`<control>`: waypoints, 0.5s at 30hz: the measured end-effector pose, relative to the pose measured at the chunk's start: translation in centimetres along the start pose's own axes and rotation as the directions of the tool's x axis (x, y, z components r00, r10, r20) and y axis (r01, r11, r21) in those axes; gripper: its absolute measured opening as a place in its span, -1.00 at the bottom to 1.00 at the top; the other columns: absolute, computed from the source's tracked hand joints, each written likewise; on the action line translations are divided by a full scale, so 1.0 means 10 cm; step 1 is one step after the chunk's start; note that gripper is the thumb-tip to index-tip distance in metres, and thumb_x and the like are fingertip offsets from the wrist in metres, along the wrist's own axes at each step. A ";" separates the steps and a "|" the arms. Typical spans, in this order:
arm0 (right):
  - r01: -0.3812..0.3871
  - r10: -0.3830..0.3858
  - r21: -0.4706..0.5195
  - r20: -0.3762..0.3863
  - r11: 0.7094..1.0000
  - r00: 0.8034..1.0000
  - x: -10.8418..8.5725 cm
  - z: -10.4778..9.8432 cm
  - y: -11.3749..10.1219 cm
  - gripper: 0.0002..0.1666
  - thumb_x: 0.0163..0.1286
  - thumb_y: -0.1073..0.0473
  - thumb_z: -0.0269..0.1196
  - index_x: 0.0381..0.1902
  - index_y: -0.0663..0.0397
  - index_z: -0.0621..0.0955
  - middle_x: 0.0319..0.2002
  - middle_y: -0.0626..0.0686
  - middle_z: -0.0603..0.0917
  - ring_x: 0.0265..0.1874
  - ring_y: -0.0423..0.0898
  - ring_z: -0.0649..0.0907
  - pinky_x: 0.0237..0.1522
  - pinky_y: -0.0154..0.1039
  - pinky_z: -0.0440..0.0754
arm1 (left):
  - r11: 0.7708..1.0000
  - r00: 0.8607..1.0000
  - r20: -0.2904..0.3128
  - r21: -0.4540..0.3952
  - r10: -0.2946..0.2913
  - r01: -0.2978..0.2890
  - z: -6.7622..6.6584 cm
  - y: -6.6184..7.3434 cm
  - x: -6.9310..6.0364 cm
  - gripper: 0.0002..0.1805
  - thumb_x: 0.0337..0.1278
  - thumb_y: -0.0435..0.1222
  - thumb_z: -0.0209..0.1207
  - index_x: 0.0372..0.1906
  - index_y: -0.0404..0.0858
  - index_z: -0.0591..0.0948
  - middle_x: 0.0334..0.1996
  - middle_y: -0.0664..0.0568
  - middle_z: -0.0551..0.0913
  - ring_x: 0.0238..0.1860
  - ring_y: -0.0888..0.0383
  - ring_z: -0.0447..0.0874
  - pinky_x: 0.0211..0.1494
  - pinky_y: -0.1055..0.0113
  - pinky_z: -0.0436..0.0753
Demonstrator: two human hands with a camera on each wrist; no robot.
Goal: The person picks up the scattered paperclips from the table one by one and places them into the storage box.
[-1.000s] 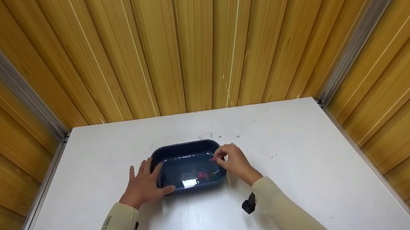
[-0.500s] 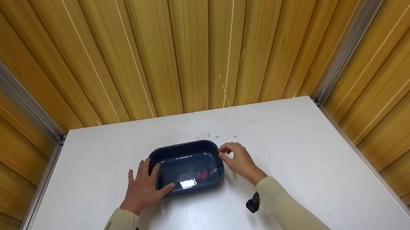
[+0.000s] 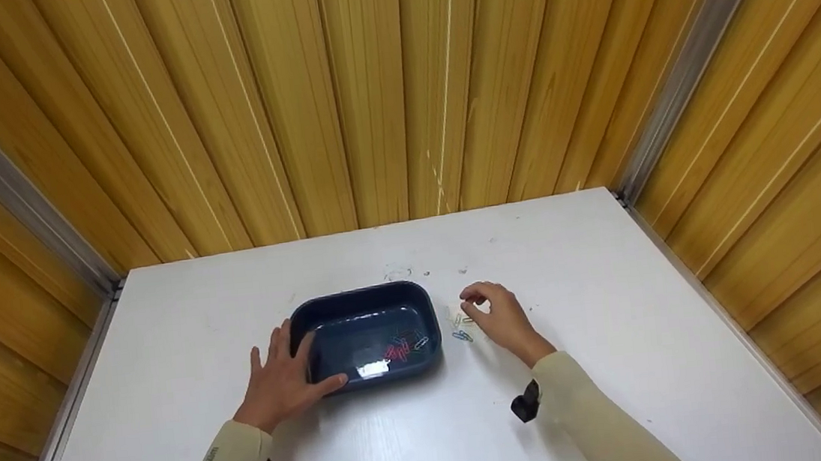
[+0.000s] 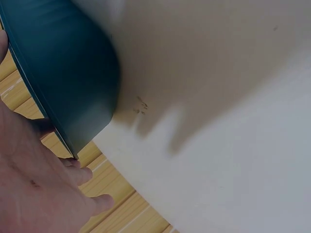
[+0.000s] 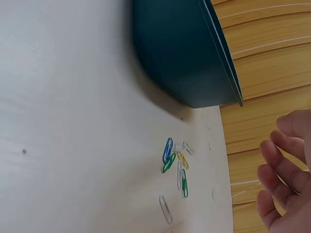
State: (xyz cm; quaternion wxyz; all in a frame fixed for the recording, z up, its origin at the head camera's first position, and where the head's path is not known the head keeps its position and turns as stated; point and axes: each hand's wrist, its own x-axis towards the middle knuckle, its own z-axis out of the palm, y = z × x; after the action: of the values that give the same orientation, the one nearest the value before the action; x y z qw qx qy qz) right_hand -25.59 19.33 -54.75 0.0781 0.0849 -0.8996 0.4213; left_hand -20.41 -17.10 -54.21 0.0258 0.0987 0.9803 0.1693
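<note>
A dark blue basin sits on the white table. My left hand rests on its left rim with fingers spread and the thumb over the near side. Red and pink paper clips lie inside toward the right, beside a pale one. To the right of the basin, my right hand hovers over a loose group of paper clips. Its fingers are loosely bent, with nothing visible between them. On the table there, the right wrist view has a blue clip, a yellow clip, green and silver ones.
Wood-patterned panels rise behind the table and on both sides, with grey metal posts in the corners. Small dark marks spot the white tabletop behind the basin.
My right hand has moved right, from above the basin to the loose clips beside it. The pink paper clip held a second ago no longer shows between its fingers. The left hand has stayed put.
</note>
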 end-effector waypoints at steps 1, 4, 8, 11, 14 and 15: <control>-0.013 0.013 0.000 0.001 1.000 1.000 0.00 -0.02 0.02 -0.87 0.34 0.21 0.27 -0.16 0.06 0.67 -0.24 -0.02 0.67 -0.15 -0.04 0.58 -0.04 -0.02 0.53 | 1.000 1.000 0.000 0.000 0.000 0.000 -0.01 -0.01 0.00 0.12 -0.12 0.45 0.12 0.45 -0.21 0.26 0.51 -0.35 -0.04 0.52 -0.34 -0.10 0.42 -0.42 -0.14; -0.039 0.039 -0.007 0.001 0.999 0.999 -0.02 -0.07 0.07 -0.86 0.34 0.21 0.26 -0.16 0.05 0.66 -0.23 -0.02 0.67 -0.15 -0.06 0.57 -0.02 0.00 0.54 | 1.000 1.000 0.001 0.008 0.002 -0.002 -0.03 -0.02 -0.02 0.13 -0.13 0.44 0.13 0.46 -0.20 0.24 0.52 -0.34 -0.04 0.51 -0.34 -0.09 0.41 -0.43 -0.13; -0.065 0.065 -0.017 -0.007 0.998 0.998 -0.04 -0.13 0.14 -0.84 0.35 0.21 0.26 -0.13 0.09 0.66 -0.21 0.00 0.67 -0.12 -0.04 0.57 0.01 0.01 0.53 | 1.000 1.000 -0.001 0.005 0.007 -0.007 -0.04 -0.03 -0.04 0.14 -0.14 0.45 0.13 0.47 -0.18 0.23 0.52 -0.32 -0.05 0.51 -0.34 -0.06 0.40 -0.45 -0.10; -0.075 0.075 -0.025 -0.018 0.997 0.997 -0.06 -0.16 0.20 -0.83 0.35 0.21 0.26 -0.12 0.12 0.65 -0.20 0.01 0.67 -0.12 -0.04 0.57 0.01 -0.01 0.53 | 1.000 1.000 0.005 -0.005 0.011 -0.011 -0.03 -0.01 -0.04 0.15 -0.15 0.46 0.12 0.48 -0.17 0.21 0.53 -0.32 -0.07 0.51 -0.34 -0.06 0.40 -0.45 -0.11; -0.074 0.074 -0.027 -0.029 0.997 0.997 -0.07 -0.19 0.24 -0.82 0.34 0.22 0.26 -0.11 0.12 0.65 -0.20 0.01 0.67 -0.12 -0.05 0.58 0.00 0.00 0.54 | 1.000 1.000 0.009 -0.009 0.016 -0.016 -0.02 0.01 -0.03 0.14 -0.14 0.45 0.12 0.48 -0.17 0.21 0.53 -0.32 -0.08 0.51 -0.34 -0.07 0.40 -0.44 -0.11; -0.074 0.073 -0.025 -0.029 0.997 0.997 -0.08 -0.20 0.24 -0.81 0.34 0.21 0.26 -0.11 0.12 0.65 -0.20 0.01 0.66 -0.12 -0.05 0.57 -0.01 -0.01 0.54 | 1.000 1.000 0.008 -0.007 0.016 -0.016 -0.02 0.01 -0.03 0.14 -0.13 0.46 0.11 0.48 -0.17 0.21 0.53 -0.33 -0.08 0.51 -0.34 -0.07 0.41 -0.44 -0.11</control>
State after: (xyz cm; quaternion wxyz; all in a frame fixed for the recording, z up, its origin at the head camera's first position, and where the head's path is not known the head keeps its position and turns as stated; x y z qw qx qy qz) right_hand -25.23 22.45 -55.47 0.0761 0.0450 -0.9063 0.4133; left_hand -20.15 -17.10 -53.94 0.0287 0.1073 0.9787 0.1725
